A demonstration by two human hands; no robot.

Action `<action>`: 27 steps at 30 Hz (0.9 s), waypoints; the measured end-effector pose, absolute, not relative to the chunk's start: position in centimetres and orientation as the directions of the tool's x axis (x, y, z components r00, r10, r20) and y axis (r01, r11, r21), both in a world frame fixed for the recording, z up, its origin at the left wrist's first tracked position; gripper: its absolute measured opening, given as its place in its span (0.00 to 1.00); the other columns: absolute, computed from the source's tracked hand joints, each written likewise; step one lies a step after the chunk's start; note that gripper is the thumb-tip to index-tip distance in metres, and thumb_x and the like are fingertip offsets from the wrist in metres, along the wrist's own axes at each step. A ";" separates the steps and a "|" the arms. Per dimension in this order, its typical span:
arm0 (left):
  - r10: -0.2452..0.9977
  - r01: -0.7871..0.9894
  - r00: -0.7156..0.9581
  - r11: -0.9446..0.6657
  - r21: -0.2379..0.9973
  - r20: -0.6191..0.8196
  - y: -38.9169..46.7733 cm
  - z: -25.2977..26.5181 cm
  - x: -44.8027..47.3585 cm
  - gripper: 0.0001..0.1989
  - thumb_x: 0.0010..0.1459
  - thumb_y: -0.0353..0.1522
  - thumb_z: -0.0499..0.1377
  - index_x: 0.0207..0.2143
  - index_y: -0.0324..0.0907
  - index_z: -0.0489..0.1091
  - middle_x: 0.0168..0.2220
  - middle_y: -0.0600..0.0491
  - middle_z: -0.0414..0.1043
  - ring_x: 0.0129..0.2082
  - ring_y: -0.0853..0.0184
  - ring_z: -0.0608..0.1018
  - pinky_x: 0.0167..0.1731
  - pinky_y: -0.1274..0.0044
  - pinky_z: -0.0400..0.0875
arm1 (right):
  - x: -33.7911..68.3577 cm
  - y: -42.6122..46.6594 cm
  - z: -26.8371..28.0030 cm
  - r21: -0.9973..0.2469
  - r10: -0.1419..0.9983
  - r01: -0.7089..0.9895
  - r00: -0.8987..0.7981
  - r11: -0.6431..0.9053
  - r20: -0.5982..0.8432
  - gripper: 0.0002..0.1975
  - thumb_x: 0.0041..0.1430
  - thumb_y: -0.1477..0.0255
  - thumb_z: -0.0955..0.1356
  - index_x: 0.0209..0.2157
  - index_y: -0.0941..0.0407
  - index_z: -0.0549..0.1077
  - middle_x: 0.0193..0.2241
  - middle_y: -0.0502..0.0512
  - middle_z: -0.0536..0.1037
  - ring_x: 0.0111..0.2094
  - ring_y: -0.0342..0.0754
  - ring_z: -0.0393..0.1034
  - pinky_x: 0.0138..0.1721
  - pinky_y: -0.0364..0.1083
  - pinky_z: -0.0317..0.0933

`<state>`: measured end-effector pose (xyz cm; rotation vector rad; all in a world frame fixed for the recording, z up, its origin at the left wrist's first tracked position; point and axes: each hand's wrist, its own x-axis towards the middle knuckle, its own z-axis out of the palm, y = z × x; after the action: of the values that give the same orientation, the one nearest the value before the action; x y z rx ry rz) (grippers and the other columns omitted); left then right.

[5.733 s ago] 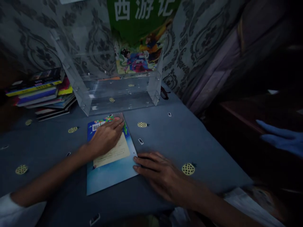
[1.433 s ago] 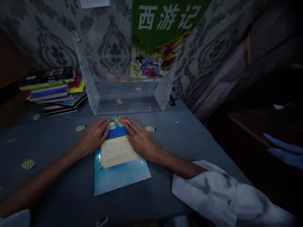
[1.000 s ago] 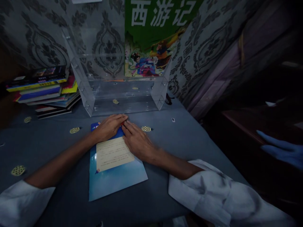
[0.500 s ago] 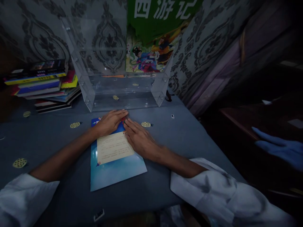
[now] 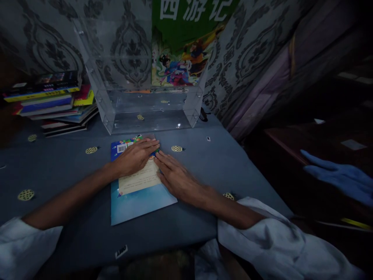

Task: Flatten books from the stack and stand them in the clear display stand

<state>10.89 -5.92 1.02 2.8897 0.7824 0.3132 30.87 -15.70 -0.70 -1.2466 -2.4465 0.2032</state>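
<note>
A thin blue booklet lies flat on the table with a cream text panel and a barcode facing up. Across its upper part rests my left hand, flat with fingers stretched toward the upper right corner. My right hand lies along the booklet's right edge, fingers extended, its fingertips close to those of the left. Both hands press on the cover and hide part of the panel and the upper right corner. Just beyond the booklet stands a clear acrylic rack holding a green illustrated book.
On the left sits a stack of books. Dark glasses or a similar object lie behind the rack's right side. A blue-gloved hand is at the right, beyond the edge of the blue tablecloth. A purple curtain hangs behind.
My left hand has slid slightly toward me on the booklet, uncovering the barcode and the colourful top edge. My right hand stays along the right edge. The view has shifted a little.
</note>
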 end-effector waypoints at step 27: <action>0.399 0.371 0.903 -0.912 0.175 0.162 -13.3 1.1 11.0 0.25 0.69 0.27 0.43 0.66 0.41 0.60 0.66 0.49 0.63 0.68 0.66 0.63 0.68 0.63 0.55 | 32.5 -23.2 -1.0 -0.328 0.804 0.735 -0.519 0.593 0.291 0.23 0.71 0.75 0.57 0.64 0.66 0.64 0.63 0.70 0.66 0.67 0.55 0.58 0.65 0.57 0.59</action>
<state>11.02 -13.34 1.08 2.9266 0.5952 0.2931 32.51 -23.19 -1.02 -1.2336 -2.4128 0.2286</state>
